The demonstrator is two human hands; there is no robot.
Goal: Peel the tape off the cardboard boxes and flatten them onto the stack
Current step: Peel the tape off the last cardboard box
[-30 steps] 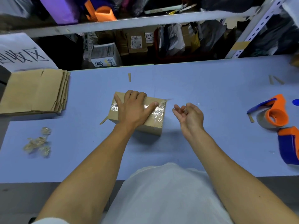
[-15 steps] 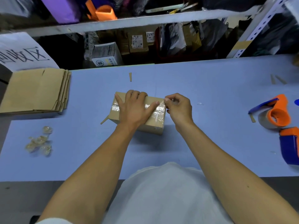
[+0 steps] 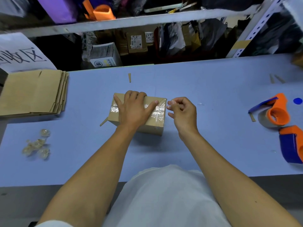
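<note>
Blue table [image 3: 213,89], clear-taped cardboard box [image 3: 157,126]

box [image 3: 152,126]: matt brown cardboard
tape [image 3: 158,110]: clear glossy wrinkled film
table [image 3: 213,136]: smooth matt blue
stack [image 3: 32,92]: matt cardboard
dispenser [image 3: 277,112]: glossy orange plastic

Open blue tabletop [image 3: 213,89] lay between cardboard box [image 3: 152,126] and orange tape dispensers [image 3: 275,112]; flattened stack [image 3: 32,92] bounded left.

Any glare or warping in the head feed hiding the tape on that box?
Head view: tape glints white on the box but stays readable; wide-angle bends the table edge and shelf; box casts a soft shadow toward the camera; the centre is sharp.
</note>
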